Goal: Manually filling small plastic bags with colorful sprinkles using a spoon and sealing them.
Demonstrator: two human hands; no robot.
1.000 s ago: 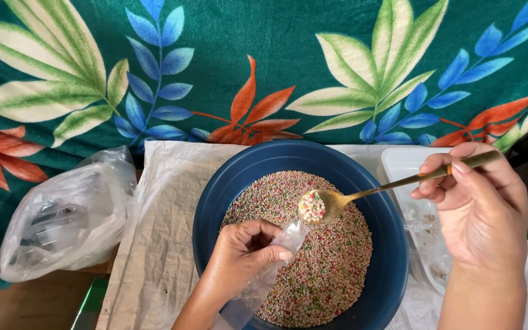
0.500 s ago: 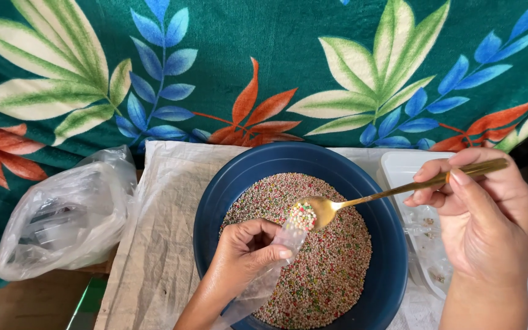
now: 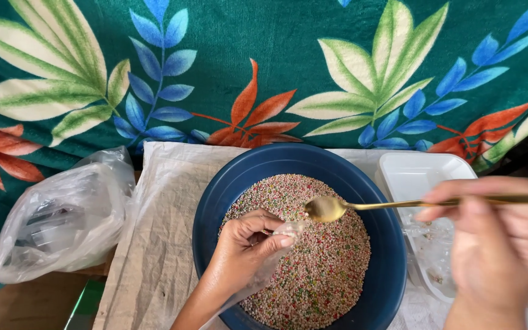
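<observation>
- Head view, centre: I am looking down on a round dark-blue plastic basin (image 3: 215, 201) that is sitting on a pale woven sack cloth (image 3: 160, 244); the basin is holding a bed of tiny multicoloured round beads, mostly pink with green and yellow specks (image 3: 319, 275), so both hands are working right over the supply.
- Head view, left hand (image 3: 245, 250): it is resting inside the basin on the beads, with fingers curled and thumb and fingertips pinching together on the mouth of a small clear plastic pouch (image 3: 282, 235). In my judgement it is gripping the pouch low over the basin so that anything spilled is landing back among the beads.
- Head view, right hand (image 3: 496, 244): it is blurring with motion at the right edge, fingers closing together on the far end of a slim gold metal spoon (image 3: 328, 209). The spoon is lying almost level, its bowl hanging just above the beads and just beside the pouch mouth; the bowl is looking empty, as far as I can tell.
- Head view, right side: a white rectangular foam tray (image 3: 423, 174) is sitting just beside the basin, partly under the right hand, with some clear plastic in it that I cannot make out well.
- Head view, left side: a crumpled clear plastic bag (image 3: 62, 220) with more clear plastic inside is lying well apart from the basin.
- Head view, behind: a green cloth printed with large leaves (image 3: 264, 61) is covering the whole background.
</observation>
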